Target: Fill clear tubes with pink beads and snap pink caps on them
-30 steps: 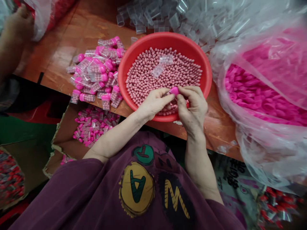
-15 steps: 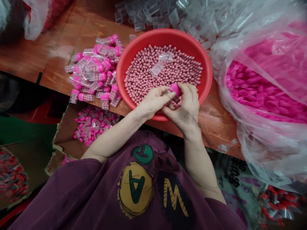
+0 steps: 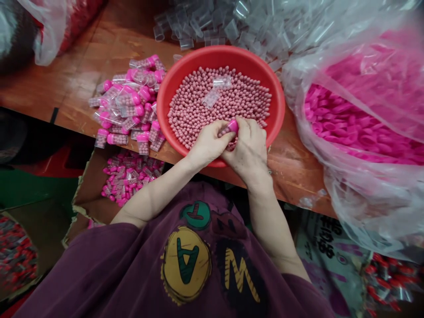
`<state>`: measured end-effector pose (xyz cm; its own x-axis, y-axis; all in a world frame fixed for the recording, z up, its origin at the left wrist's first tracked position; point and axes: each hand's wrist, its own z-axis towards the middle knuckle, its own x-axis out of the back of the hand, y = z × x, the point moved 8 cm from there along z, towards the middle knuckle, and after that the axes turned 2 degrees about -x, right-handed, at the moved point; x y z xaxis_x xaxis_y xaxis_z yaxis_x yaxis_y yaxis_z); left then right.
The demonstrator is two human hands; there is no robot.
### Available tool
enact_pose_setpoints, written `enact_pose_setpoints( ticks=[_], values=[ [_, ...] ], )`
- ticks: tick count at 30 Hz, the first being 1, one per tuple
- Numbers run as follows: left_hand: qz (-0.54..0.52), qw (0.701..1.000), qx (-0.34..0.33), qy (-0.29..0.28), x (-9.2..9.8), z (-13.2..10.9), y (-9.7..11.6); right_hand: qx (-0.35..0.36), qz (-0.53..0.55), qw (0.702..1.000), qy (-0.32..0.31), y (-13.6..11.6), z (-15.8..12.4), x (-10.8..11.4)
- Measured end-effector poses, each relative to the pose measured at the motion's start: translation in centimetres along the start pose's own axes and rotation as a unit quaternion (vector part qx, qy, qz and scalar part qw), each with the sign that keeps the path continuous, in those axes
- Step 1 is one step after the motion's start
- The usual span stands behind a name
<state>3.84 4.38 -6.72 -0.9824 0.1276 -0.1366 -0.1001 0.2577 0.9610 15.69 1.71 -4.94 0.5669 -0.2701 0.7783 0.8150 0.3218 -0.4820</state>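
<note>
Over the near part of a red basin (image 3: 228, 55), both my hands are closed around one small clear bottle (image 3: 228, 129) with a pink cap. My left hand (image 3: 206, 143) pinches its clear body between thumb and fingers. Curled fingers of my right hand (image 3: 250, 150) lie against the capped end; their tips are partly hidden. Small pink beads (image 3: 188, 101) fill the basin's bottom, and two clear containers (image 3: 221, 82) lie on them. Left of the basin is a heap of bead-filled, pink-capped bottles (image 3: 130, 104).
A plastic bag of pink caps (image 3: 361, 128) stands at the right of the wooden table (image 3: 79, 84). Loose clear tubes (image 3: 215, 26) are piled behind the basin. Below the table edge, a cardboard box (image 3: 88, 198) holds more pink-capped bottles. Red-capped items (image 3: 391, 282) lie low at right.
The bottle has tilted in my hands, so its bead-filled body now shows beside the cap. My right fingers have shifted from over the cap to its side. The view has moved slightly.
</note>
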Motion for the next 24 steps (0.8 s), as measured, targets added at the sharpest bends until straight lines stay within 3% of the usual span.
enact_pose_setpoints(
  ticks=[4,11,13,16,18,20,22,24],
  values=[
    [0.022,1.000,-0.011,0.006,-0.2,-0.1,0.6,0.010,-0.059,0.998,0.007,-0.3,0.2,0.3],
    [-0.098,0.994,0.039,-0.038,-1.4,-0.5,0.9,0.014,-0.099,0.994,0.032,-1.1,0.2,1.2],
    [-0.108,0.993,0.032,-0.043,-1.5,-0.6,0.9,0.014,-0.093,0.996,0.007,-1.3,0.3,1.6],
    [-0.085,0.996,-0.010,0.006,-0.3,-1.4,1.5,0.056,-0.002,0.994,-0.095,-1.2,1.2,1.9],
    [-0.045,0.994,-0.080,0.058,1.7,-2.9,2.6,0.094,0.098,0.976,-0.170,-0.9,2.6,1.7],
    [0.020,0.977,-0.178,0.113,4.9,-5.3,3.8,0.105,0.159,0.962,-0.194,0.0,4.9,1.2],
    [0.101,0.935,-0.270,0.206,9.7,-9.0,4.2,0.096,0.139,0.970,-0.176,0.6,7.7,0.2],
    [0.191,0.874,-0.300,0.332,15.5,-13.4,3.1,0.102,0.052,0.979,-0.171,-0.2,10.0,-1.4]
  ],
)
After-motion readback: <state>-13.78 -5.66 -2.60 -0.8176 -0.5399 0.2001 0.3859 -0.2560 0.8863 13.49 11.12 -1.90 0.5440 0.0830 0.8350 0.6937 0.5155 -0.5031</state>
